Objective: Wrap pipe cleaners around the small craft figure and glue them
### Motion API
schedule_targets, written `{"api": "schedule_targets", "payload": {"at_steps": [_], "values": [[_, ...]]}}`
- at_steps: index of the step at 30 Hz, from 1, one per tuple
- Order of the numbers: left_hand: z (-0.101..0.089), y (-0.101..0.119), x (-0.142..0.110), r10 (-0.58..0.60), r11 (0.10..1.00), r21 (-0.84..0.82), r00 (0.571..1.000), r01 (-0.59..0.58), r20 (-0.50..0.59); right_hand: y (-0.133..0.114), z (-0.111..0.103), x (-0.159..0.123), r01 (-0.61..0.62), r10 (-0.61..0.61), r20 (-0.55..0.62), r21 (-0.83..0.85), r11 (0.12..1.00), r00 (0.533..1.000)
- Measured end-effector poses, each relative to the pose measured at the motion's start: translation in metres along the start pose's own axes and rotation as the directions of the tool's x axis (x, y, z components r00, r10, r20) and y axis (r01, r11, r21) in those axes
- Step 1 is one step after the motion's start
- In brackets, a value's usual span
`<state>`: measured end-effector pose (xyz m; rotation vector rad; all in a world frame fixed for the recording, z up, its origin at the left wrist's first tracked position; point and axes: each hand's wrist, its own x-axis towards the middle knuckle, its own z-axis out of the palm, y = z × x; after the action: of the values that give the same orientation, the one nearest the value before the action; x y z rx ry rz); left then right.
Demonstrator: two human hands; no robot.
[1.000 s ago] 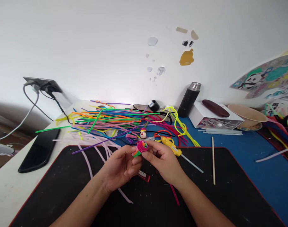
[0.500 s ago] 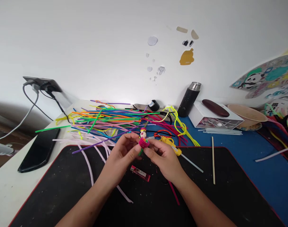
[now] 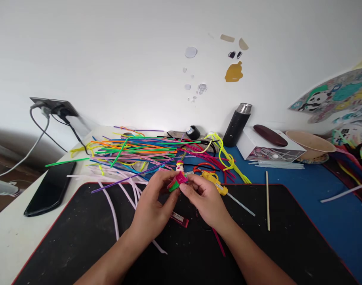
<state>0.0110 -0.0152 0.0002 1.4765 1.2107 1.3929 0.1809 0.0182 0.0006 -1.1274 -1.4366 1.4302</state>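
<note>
The left hand has its thumb and fingers bent close around the small fuzzy piece, so its grip is nearly closed. The right hand has a small, tight pinch on the other side of it. The fuzzy piece is right between the two grips, up above the mat, with pink on top and green below.

To do this well, it seems best to let the left grip hold firm and the right fingertips do the careful work. Press softly, because fuzzy things squash and bend out of shape. Small pushes are safer than one big one. The fingers hide part of the piece, so tip it a bit to see each side.

Just past the grips is a little doll with a yellow and pink hat. I cannot tell if the piece touches it, so try not to bump it. Just beyond the right grip lies a yellow glue gun. I can't tell if it is hot, so steer the knuckles away. Farther past the left grip is a big pile of fuzzy sticks on the bench.
</note>
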Motion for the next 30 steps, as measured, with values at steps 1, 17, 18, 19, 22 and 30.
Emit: {"api": "schedule_targets", "payload": {"at_steps": [1, 17, 18, 19, 22, 30], "values": [[0.0006, 0.0003, 0.0001, -0.004, 1.0, -0.014, 1.0, 0.004, 0.001, -0.0003, 0.0003, -0.0002, 0.018, -0.018, -0.004, -0.024, 1.0, 1.0], [0.0033, -0.0006, -0.0014, -0.085, 0.993, -0.09, 0.996, 0.081, -0.034, 0.0016, 0.0002, -0.0009, 0.073, -0.075, -0.009, -0.112, 0.991, 0.997], [0.0029, -0.0007, -0.0015, -0.071, 0.996, -0.065, 0.997, 0.068, -0.033, 0.0017, 0.0005, -0.001, 0.075, -0.076, -0.006, -0.107, 0.991, 0.997], [0.0024, -0.0009, -0.0016, -0.057, 0.998, -0.037, 0.998, 0.056, -0.029, 0.0017, 0.0008, -0.001, 0.075, -0.076, -0.006, -0.104, 0.992, 0.997], [0.0017, -0.0018, -0.0019, -0.029, 0.999, 0.012, 0.999, 0.03, -0.024, 0.0016, 0.0012, -0.0011, 0.081, -0.082, -0.006, -0.097, 0.992, 0.997], [0.0039, -0.0052, -0.0035, -0.133, 0.977, -0.181, 0.985, 0.112, -0.112, 0.0018, 0.0006, -0.0012, 0.078, -0.08, -0.023, -0.095, 0.992, 0.997]]}}
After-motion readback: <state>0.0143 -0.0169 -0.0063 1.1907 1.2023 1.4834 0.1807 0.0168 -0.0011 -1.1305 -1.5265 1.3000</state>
